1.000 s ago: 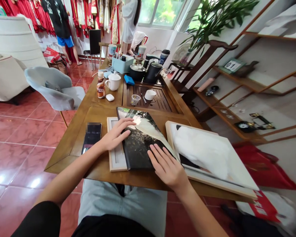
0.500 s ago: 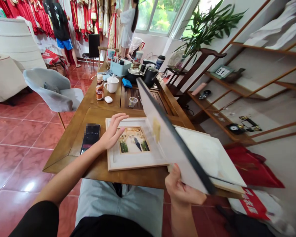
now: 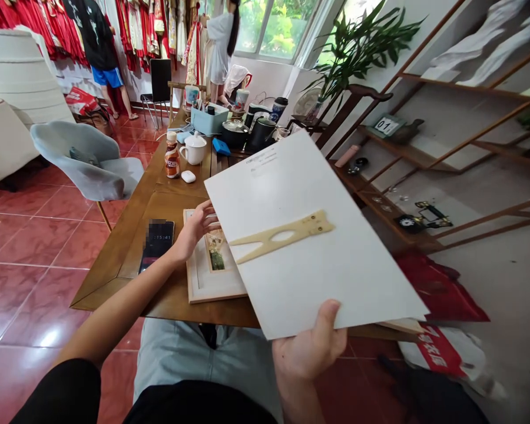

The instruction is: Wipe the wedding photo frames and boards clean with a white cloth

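Grey chair (image 3: 86, 159) stands off the left side of the wooden table (image 3: 123, 259). Phone (image 3: 156, 244) lies flat, screen up, just left of the left hand. Farther back are a brown bottle (image 3: 172, 156) and a white lidded cup (image 3: 194, 148).

Left hand (image 3: 193, 231): open, fingers loosely curled on the upper left of the small framed photo (image 3: 207, 277), resting without grip. The frame lies flat near the table's front edge, its right part hidden under the raised panel.

Large white-backed panel (image 3: 309, 259): in the air over the table, back side up, tilted toward the camera, beige easel strut (image 3: 282, 235) folded flat on it.

Right hand (image 3: 311, 347): clamped on the panel's near edge, thumb on the white back, fingers underneath and unseen.

Judgement: a one-hand pinch on one edge gives little control of so wide a board. A firm flat thumb, slow tilt and clearance from the teaware look wise. The left hand pinning the small frame guards against sliding.
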The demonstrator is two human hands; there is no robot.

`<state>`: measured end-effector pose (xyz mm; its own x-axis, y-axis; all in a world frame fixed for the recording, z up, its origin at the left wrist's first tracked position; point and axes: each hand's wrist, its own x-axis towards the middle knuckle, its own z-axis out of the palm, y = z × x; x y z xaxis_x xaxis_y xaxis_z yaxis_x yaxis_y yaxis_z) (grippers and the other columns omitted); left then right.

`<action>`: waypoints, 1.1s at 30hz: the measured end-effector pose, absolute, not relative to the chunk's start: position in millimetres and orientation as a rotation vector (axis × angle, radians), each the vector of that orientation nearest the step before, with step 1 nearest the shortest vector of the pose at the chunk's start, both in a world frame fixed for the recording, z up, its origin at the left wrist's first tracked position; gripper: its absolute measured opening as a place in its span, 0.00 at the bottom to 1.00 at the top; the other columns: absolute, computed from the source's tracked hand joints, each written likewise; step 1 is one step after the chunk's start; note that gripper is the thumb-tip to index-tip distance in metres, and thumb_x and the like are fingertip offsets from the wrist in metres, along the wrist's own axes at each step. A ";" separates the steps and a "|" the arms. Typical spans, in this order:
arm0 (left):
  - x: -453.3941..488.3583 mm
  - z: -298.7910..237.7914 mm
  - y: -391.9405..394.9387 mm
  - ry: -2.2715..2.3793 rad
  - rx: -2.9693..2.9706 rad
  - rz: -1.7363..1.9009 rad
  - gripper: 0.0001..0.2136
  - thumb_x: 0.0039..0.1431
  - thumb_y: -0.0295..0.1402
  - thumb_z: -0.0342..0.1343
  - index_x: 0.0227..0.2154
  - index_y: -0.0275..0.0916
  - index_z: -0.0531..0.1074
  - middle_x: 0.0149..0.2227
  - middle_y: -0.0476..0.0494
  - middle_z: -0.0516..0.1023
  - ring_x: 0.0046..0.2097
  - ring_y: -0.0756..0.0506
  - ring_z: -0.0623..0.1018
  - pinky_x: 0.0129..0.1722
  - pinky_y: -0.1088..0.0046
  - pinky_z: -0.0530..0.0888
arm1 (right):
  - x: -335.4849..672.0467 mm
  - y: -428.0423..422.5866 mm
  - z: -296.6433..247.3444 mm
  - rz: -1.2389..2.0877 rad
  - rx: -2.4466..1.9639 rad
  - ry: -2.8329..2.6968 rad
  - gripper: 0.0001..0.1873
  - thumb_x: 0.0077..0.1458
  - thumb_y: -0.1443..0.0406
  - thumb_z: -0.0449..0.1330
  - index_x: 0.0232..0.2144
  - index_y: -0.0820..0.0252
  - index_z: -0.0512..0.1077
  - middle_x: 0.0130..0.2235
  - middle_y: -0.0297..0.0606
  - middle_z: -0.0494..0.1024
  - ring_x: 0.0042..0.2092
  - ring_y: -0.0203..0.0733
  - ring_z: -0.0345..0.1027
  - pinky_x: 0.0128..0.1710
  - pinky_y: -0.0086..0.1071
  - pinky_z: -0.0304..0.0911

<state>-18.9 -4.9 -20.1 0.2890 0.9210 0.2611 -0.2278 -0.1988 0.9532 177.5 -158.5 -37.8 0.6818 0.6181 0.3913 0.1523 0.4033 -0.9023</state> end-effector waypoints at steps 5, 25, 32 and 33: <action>-16.5 -20.0 -5.6 0.811 1.274 1.255 0.29 0.67 0.53 0.50 0.63 0.41 0.59 0.60 0.36 0.74 0.57 0.39 0.78 0.53 0.60 0.76 | 166.8 -166.5 -54.4 0.551 -1.184 -0.669 0.31 0.71 0.54 0.50 0.72 0.55 0.56 0.66 0.46 0.70 0.65 0.53 0.67 0.63 0.54 0.68; -18.6 -27.1 -5.2 1.445 1.750 1.094 0.06 0.66 0.28 0.48 0.33 0.40 0.67 0.34 0.44 0.74 0.38 0.42 0.74 0.45 0.63 0.72 | 174.9 -188.1 -76.9 0.935 -1.322 -0.540 0.37 0.56 0.54 0.69 0.64 0.57 0.68 0.59 0.45 0.79 0.58 0.48 0.75 0.63 0.44 0.69; -23.1 -27.6 -1.4 1.593 1.898 0.978 0.10 0.66 0.31 0.51 0.28 0.43 0.61 0.31 0.44 0.70 0.41 0.39 0.73 0.47 0.59 0.72 | 169.0 -183.2 -88.8 0.884 -1.298 -0.681 0.33 0.61 0.56 0.65 0.65 0.58 0.67 0.57 0.48 0.80 0.54 0.48 0.78 0.59 0.44 0.72; -23.5 -27.9 -1.3 1.604 1.910 0.963 0.10 0.66 0.32 0.52 0.28 0.43 0.62 0.31 0.44 0.70 0.40 0.39 0.73 0.47 0.59 0.72 | 168.9 -182.7 -89.9 0.879 -1.300 -0.689 0.32 0.61 0.56 0.65 0.65 0.58 0.67 0.56 0.49 0.80 0.54 0.49 0.78 0.59 0.44 0.73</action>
<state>-23.5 -1.3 -27.9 0.0731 0.9736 0.2163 0.6489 -0.2112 0.7310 168.9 -182.7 -89.9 0.5143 0.8563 -0.0464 -0.1593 0.0422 -0.9863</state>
